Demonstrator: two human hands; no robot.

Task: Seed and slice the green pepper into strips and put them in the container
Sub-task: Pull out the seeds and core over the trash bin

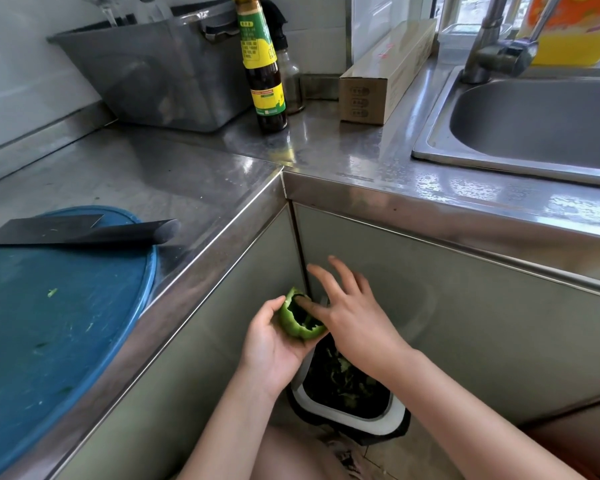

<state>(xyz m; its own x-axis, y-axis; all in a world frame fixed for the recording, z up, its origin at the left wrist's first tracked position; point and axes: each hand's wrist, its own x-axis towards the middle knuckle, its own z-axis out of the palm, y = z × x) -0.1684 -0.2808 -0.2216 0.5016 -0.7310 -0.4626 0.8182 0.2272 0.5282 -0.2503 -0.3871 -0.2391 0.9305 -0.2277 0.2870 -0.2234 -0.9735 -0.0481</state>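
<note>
The green pepper [287, 319] is cradled in the curled fingers and palm of the left hand [274, 346], with its cut opening turned up and toward the other hand so the hollow can be reached. One digit of the right hand [355, 318] is hooked into that hollow, apparently to scrape out seeds and pith. The remaining fingers are splayed straight and nothing is clasped by them.

The grip is kept off the counter and directly above the waste bin [394, 422], where green scraps already lie, presumably so that loosened seeds fall straight in. Up and to the left of the grip, the cleaver [66, 233] is laid flat on the blue cutting board [49, 341], parked until slicing is due. Seeding is judged to be under way; no strips are seen.
</note>
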